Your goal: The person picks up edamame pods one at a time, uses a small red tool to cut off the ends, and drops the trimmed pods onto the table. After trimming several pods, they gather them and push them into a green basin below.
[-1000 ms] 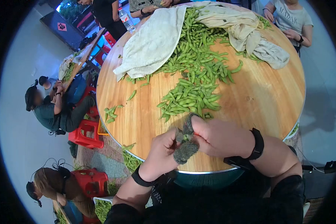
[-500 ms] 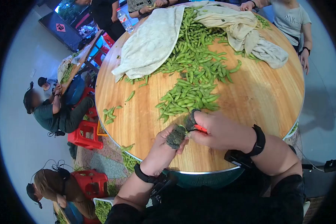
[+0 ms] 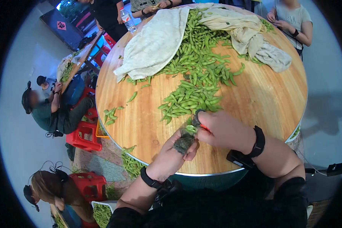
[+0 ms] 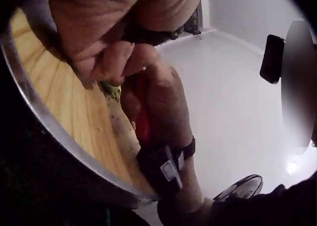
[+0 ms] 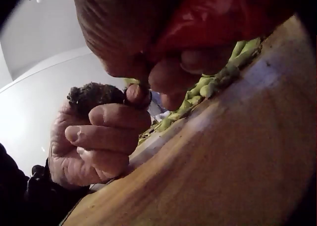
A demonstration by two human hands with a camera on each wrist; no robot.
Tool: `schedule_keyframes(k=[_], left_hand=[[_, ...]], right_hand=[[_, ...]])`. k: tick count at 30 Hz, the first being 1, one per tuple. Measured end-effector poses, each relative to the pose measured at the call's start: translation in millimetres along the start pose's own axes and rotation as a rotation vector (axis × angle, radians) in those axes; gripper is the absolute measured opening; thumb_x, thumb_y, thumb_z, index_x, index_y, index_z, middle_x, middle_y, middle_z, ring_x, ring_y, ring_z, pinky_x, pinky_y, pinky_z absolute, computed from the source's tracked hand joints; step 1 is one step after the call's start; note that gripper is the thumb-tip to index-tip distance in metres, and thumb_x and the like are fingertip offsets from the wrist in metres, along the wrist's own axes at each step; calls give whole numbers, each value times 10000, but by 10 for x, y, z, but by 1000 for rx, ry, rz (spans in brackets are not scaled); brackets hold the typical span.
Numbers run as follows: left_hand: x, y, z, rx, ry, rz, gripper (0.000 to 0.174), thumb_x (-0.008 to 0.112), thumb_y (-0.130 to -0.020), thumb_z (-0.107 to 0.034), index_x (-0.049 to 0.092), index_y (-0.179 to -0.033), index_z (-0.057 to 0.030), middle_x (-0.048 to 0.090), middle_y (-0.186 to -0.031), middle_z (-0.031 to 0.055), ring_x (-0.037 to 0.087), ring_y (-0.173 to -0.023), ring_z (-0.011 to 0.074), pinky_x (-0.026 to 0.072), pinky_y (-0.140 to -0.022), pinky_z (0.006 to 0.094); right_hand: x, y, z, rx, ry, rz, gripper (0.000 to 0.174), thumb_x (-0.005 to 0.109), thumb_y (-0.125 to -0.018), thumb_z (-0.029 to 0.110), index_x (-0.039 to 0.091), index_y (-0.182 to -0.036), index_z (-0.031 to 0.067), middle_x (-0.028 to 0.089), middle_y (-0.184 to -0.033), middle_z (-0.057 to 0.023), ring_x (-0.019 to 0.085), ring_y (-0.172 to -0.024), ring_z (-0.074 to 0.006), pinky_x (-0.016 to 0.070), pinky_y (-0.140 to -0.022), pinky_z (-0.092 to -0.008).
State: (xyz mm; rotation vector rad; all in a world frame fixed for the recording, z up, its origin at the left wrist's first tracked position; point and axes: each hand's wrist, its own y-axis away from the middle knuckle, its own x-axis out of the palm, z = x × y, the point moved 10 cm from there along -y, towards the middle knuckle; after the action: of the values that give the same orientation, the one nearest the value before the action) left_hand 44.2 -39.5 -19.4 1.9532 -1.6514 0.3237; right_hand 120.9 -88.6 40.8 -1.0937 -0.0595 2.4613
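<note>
Low over the near part of the round table, my left hand [image 3: 169,159] pinches a green soybean pod [image 3: 191,129], held near the tips of its thumb and fingers. A dark, rough cover [image 3: 184,143] wraps its thumb. My right hand [image 3: 230,131] is close against the pod, curled round a glossy red thing [image 5: 213,23] that lies along the palm; its kind I cannot tell. Another dark cover [image 3: 197,117] sits on a digit of that hand. In the right wrist view, the left hand's fingers [image 5: 109,137] are bent, and only a sliver of pod shows.
A heap of soybean pods [image 3: 193,97] spreads across the table [image 3: 262,114] ahead of my hands. A white cloth [image 3: 155,38] and a beige cloth [image 3: 250,34] partly cover it. Loose pods [image 3: 111,115] lie at left. Red stools [image 3: 83,135] and other people surround the table.
The hands have shifted slightly and the left thumb has turned. The red thing in the right hand and the bright green pod have come into sight between the hands.
</note>
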Motion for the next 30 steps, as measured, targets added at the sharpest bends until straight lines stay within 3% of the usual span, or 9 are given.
schedule_keyframes(k=[3,6,11,13,18,21,23,25,30], left_hand=[[-18,9,-11,-24,90,-29,144,476,-949,-155,498,-1053,-58,465,-693,3,407,-557,87,311,-515,196],[-89,33,-53,47,-112,22,140,487,-955,-197,521,-989,-66,463,-675,-9,403,-558,77,311,-518,192],[-165,192,-100,118,-309,56,87,543,-931,-179,560,-915,-95,469,-700,-60,417,-578,31,339,-535,183],[-204,237,-132,189,-370,64,78,541,-932,-177,558,-916,-103,470,-709,-62,419,-587,30,341,-539,183],[-444,291,-144,161,142,-37,88,483,-940,-131,562,-963,-100,515,-702,-31,451,-595,58,347,-523,195],[-502,386,-137,34,412,-98,56,497,-932,-128,533,-967,-103,454,-711,-33,407,-599,74,309,-529,203],[-519,393,-140,45,443,52,65,501,-929,-131,532,-970,-92,472,-735,-19,418,-606,82,318,-533,205],[-482,389,-141,57,471,196,76,505,-925,-134,532,-973,-81,489,-758,-5,430,-613,90,326,-537,206],[-612,331,47,-81,701,61,127,495,-934,-167,537,-996,-65,541,-804,32,480,-660,125,371,-565,227]], right_hand=[[-56,26,116,-40,84,-37,163,559,-784,162,481,-805,20,567,-649,-206,577,-627,-379,451,-548,-435],[-85,57,267,-44,87,0,172,556,-801,162,476,-832,13,571,-680,-198,574,-644,-371,444,-552,-421],[165,67,305,257,-356,268,208,561,-817,180,454,-810,2,571,-712,-185,554,-642,-375,429,-548,-405],[225,23,372,235,-276,250,206,559,-818,179,451,-817,4,567,-704,-193,555,-641,-383,430,-550,-410],[383,-336,705,42,83,208,218,580,-828,184,446,-869,16,531,-697,-192,542,-596,-357,421,-522,-395],[320,-752,934,-107,149,53,222,560,-812,178,432,-878,9,552,-669,-214,559,-635,-411,433,-548,-467],[305,-1014,1007,-240,58,25,184,547,-809,148,440,-869,11,548,-647,-210,564,-626,-402,440,-546,-476],[400,-1141,819,-231,201,30,171,546,-810,132,432,-855,12,543,-675,-213,565,-646,-391,439,-545,-457],[649,-1083,383,-108,598,122,154,538,-802,113,448,-867,6,539,-665,-201,583,-673,-371,467,-562,-438]])
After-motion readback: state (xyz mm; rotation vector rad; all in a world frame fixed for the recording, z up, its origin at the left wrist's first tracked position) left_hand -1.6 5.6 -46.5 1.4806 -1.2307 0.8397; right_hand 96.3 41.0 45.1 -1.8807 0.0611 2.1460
